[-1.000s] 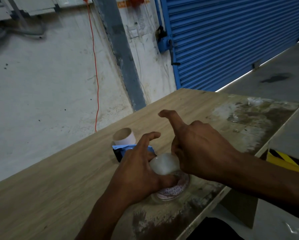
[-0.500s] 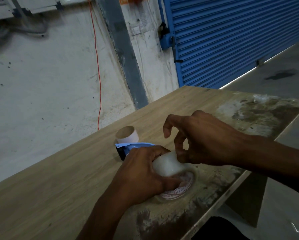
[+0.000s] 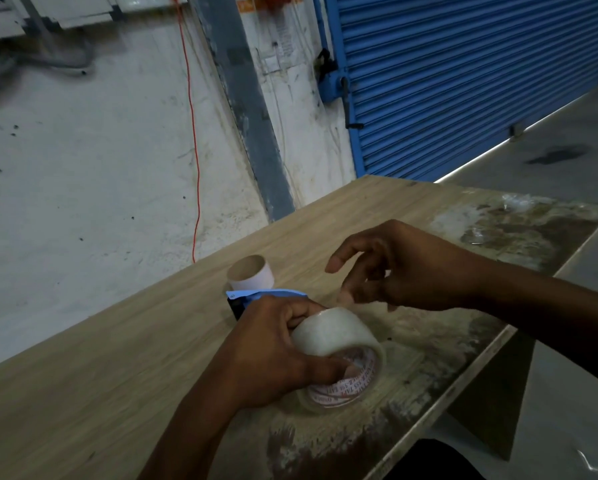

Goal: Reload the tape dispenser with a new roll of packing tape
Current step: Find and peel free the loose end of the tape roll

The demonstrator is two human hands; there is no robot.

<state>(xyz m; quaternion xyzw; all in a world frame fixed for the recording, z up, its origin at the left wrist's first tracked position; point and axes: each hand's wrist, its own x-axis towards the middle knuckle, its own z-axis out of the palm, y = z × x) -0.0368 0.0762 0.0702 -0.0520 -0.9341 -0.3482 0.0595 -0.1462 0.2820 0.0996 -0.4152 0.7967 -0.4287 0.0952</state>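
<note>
Hands of a person work over a wooden table (image 3: 93, 382) seen from above. Since half a second ago the right hand (image 3: 408, 268) has lifted off the tape roll (image 3: 339, 355) and now hovers just above and behind it, fingers loosely curled, holding nothing that can be made out. The left hand (image 3: 273, 351) still grips the clear roll, thumb hooked inside its printed core and fingers curled over the far side. The roll sits near the table's right edge, tilted, its open core and short axis facing toward the viewer and right. Behind the left hand, the blue tape dispenser (image 3: 256, 297) lies mostly hidden, with an empty cardboard core (image 3: 250, 273) upright just beyond it. Bare tabletop stretches left and toward the far corner; past the right edge the floor drops away.
</note>
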